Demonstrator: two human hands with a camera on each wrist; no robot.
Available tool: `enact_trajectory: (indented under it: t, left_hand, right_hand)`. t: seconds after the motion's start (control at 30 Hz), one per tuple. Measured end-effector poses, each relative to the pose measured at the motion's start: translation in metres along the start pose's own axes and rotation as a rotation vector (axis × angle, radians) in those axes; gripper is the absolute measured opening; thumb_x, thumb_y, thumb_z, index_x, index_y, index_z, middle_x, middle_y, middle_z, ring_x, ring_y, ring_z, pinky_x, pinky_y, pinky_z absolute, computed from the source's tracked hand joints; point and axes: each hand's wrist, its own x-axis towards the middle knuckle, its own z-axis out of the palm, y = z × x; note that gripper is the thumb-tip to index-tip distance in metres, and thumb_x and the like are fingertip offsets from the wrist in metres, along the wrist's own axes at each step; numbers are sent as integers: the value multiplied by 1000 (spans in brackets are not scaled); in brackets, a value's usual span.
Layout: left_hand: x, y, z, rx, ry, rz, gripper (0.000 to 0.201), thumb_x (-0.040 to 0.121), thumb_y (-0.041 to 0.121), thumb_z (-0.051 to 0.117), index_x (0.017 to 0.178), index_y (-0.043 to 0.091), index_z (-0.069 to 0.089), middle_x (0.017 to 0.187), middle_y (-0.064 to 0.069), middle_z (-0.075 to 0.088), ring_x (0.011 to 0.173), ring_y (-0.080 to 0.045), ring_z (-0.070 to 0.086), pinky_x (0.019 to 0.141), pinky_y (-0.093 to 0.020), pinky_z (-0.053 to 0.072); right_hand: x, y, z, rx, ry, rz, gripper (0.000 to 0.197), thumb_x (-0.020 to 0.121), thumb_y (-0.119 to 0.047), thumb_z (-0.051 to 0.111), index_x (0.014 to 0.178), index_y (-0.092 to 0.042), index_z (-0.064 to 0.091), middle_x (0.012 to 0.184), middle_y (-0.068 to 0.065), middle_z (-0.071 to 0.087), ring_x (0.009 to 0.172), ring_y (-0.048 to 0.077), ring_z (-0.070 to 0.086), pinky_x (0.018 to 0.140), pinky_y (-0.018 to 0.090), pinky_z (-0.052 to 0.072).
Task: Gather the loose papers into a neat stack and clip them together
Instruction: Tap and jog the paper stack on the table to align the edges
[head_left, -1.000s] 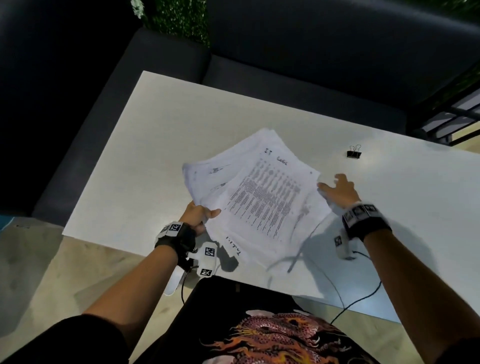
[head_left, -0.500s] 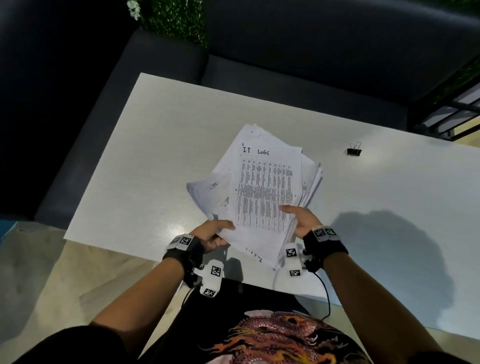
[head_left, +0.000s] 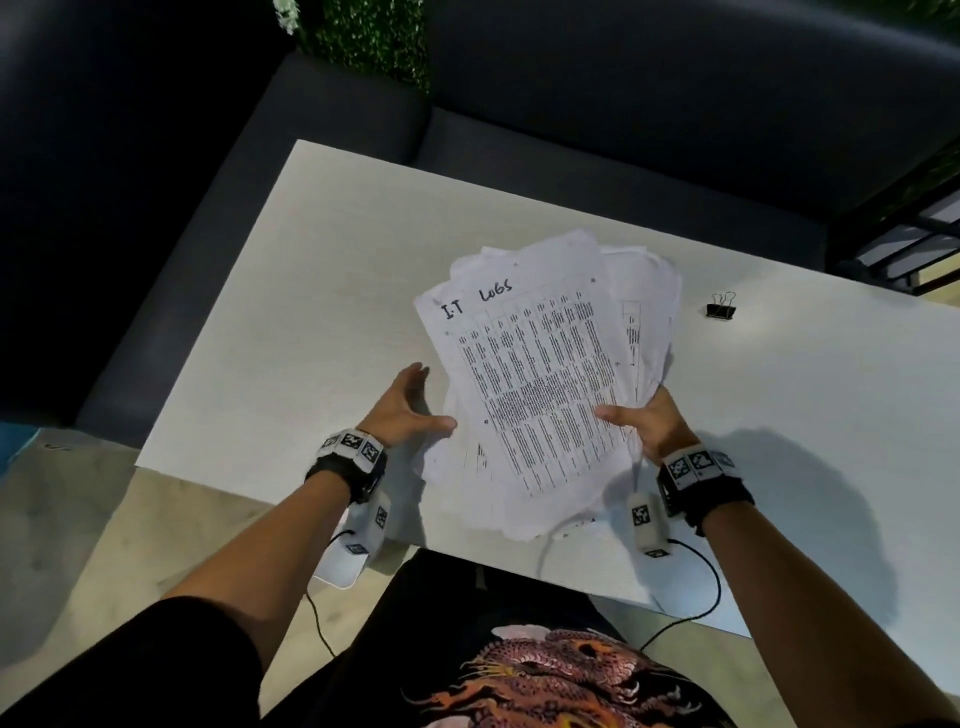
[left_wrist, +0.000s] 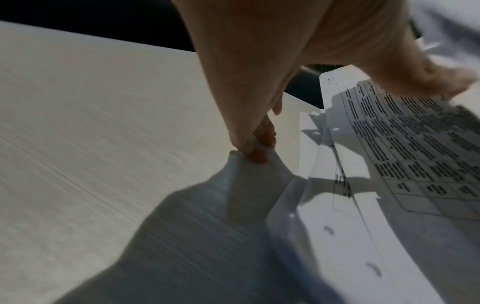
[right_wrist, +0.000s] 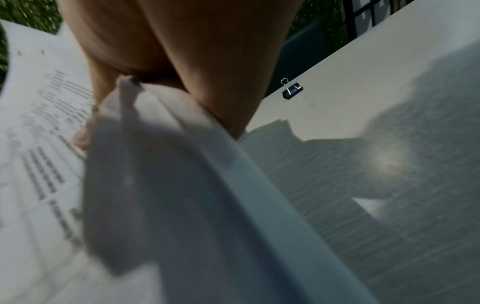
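A loose, uneven stack of printed papers (head_left: 545, 374), its top sheet headed "IT LOGS", is held tilted above the white table (head_left: 311, 291). My right hand (head_left: 636, 415) grips the stack's lower right edge, thumb on top and fingers underneath. In the right wrist view the sheets (right_wrist: 161, 185) bend over that hand (right_wrist: 182, 61). My left hand (head_left: 431, 400) is open at the stack's left edge, with the thumb against the paper. The left wrist view shows its fingertips (left_wrist: 259, 144) on the table beside the papers (left_wrist: 389, 144). A black binder clip (head_left: 721, 307) (right_wrist: 292, 90) lies on the table, right of the stack.
A dark sofa (head_left: 571, 145) runs along the table's far side and left end. Cables (head_left: 691, 597) trail from the wrist cameras over the near table edge. Bare tabletop lies left of the stack and right of the clip.
My right hand came in from the table on the right and took the stack's lower right edge. My left hand let go and opened beside the left edge. The stack turned more upright.
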Motion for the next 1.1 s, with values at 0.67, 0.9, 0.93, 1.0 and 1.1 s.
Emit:
enact_trajectory:
  t: [0.67,0.9,0.93,1.0,1.1]
  left_hand:
    - [-7,21,92,328,108,-164,97,67,58,77,132,3,31,126,-13,47,114,-27,51,90,-32,46]
    - [10,40,73,445,-99,-392,59,60,64,77,68,17,41,59,0,46,50,-11,44,49,-22,39]
    - [12,40,73,466,-110,-395,57,63,61,77,73,16,43,62,-1,48,54,-12,47,52,-21,41]
    - [13,37,77,520,-123,-383,60,62,62,77,79,10,52,72,-3,57,66,-18,58,59,-25,48]
    - [15,33,86,513,-99,-362,72,63,62,76,97,0,61,89,-9,63,82,-23,64,65,-27,51]
  right_hand:
    - [19,84,-39,13,204,429,65,70,-53,73,115,-6,66,124,21,63,106,46,62,101,55,45]
    - [-4,66,-23,96,-53,488,71,68,-31,80,127,0,55,126,24,61,116,40,59,108,49,39]
    - [-1,69,-29,64,-94,478,82,59,-30,85,127,2,53,128,25,59,118,41,57,106,46,41]
    - [3,71,-38,42,-76,454,81,62,-31,83,129,3,53,130,20,58,122,35,54,104,41,42]
    - [8,73,-36,-67,77,375,68,67,-40,82,115,5,63,95,11,75,89,22,69,91,38,52]
